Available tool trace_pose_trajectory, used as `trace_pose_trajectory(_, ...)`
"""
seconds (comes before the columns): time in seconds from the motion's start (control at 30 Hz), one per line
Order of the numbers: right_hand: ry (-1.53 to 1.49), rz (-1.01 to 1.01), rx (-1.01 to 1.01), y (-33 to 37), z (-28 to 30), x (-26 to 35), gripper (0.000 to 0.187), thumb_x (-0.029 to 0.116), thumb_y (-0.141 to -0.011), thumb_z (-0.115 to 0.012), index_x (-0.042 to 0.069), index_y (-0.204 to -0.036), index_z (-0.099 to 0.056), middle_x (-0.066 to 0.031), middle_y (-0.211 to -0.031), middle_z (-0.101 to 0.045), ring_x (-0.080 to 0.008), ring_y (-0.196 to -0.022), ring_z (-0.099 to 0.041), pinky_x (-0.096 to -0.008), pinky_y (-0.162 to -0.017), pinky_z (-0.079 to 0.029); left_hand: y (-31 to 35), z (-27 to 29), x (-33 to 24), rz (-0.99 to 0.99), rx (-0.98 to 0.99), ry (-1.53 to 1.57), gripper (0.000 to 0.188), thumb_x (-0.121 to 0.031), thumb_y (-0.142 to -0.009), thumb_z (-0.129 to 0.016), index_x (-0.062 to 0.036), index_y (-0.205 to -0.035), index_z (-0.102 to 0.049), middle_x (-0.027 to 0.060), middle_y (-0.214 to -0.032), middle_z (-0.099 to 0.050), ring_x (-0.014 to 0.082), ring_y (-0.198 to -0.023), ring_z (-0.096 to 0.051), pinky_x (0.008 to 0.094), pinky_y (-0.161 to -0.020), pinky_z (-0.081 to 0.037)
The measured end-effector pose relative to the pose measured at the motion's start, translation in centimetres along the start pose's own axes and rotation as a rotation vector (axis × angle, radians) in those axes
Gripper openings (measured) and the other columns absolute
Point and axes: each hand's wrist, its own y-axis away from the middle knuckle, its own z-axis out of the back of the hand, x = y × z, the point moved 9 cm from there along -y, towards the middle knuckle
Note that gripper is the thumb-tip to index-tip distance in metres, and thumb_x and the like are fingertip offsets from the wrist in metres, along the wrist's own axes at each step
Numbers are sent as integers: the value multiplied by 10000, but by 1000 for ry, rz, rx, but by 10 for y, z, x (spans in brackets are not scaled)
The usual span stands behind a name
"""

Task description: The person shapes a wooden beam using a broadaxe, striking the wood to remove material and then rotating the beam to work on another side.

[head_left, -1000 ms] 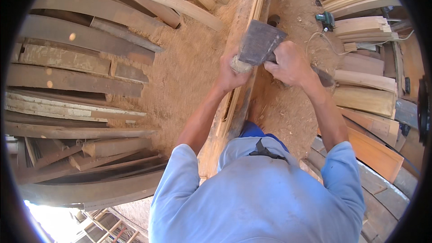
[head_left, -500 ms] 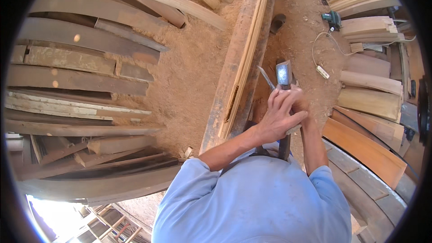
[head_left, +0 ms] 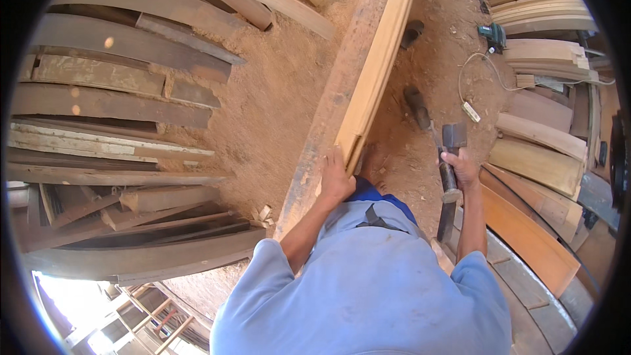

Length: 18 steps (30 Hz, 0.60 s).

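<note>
My left hand (head_left: 336,181) grips the near end of a long pale wooden board (head_left: 376,79), fingers over its top. The board lies along a long, worn beam (head_left: 322,115) running away from me. Off to the right, clear of the board, my right hand (head_left: 464,169) holds a hammer and a chisel together. The hammer's dark metal head (head_left: 454,135) is uppermost, its handle pointing down toward me. Beside it the chisel's dark round handle (head_left: 448,179) shows, with its thin blade pointing away. My fingers partly hide where both tools are held.
Stacked planks (head_left: 125,102) fill the left side. Sawdust covers the ground (head_left: 263,105). On the right are curved wooden pieces (head_left: 542,10), a green power tool (head_left: 493,36), a white power strip (head_left: 470,112) with a cord and an orange-brown panel (head_left: 526,236). My shoes (head_left: 415,106) stand beside the beam.
My left hand has left the tools and taken hold of the board's near end. My right hand has moved right with hammer and chisel. The board now shows a broad face instead of its slotted edge.
</note>
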Motion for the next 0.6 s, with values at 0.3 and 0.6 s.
trace_pose_trajectory(0.3, -120, -356, -50, 11, -18, -111, 442, 266, -792, -804, 74, -1108, -563, -46, -861, -651, -170, -734, -666, -308, -686, -548, 10, -10, -32, 154, 17, -241, 1147, -134, -677, -819, -6, -1578, -121, 350, -1541, -220, 554, -1399, -269, 690, -1094, -272)
trace_pose_trajectory(0.6, -77, -539, 39, -2, -35, -176, 337, 199, -808, -796, 93, -1041, -577, -56, -810, -658, -186, -679, -659, -333, -620, -547, 8, -8, -38, 139, 29, -285, 1151, -168, -671, -837, -4, -1580, -150, 345, -1539, -229, 527, -1388, -275, 662, -1081, -280)
